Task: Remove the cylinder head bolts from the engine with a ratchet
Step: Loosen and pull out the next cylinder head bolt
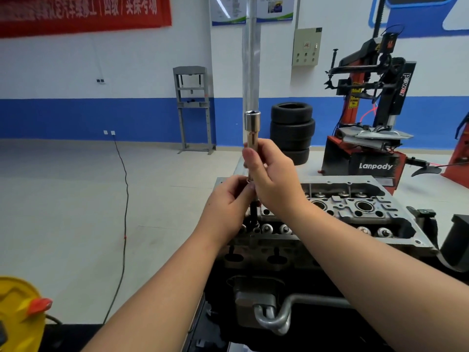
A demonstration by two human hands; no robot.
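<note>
Chrome socket (251, 121) clear; hands (269, 177) hide shaft, bolt below.

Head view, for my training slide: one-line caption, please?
Both hands hold an upright socket extension above the cylinder head.

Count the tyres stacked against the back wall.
3: the top tyre, the middle tyre and the bottom tyre, partly hidden behind the right hand.

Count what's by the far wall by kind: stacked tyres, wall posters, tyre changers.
Tyres: 3
Posters: 2
Tyre changers: 1
Total: 6
</note>
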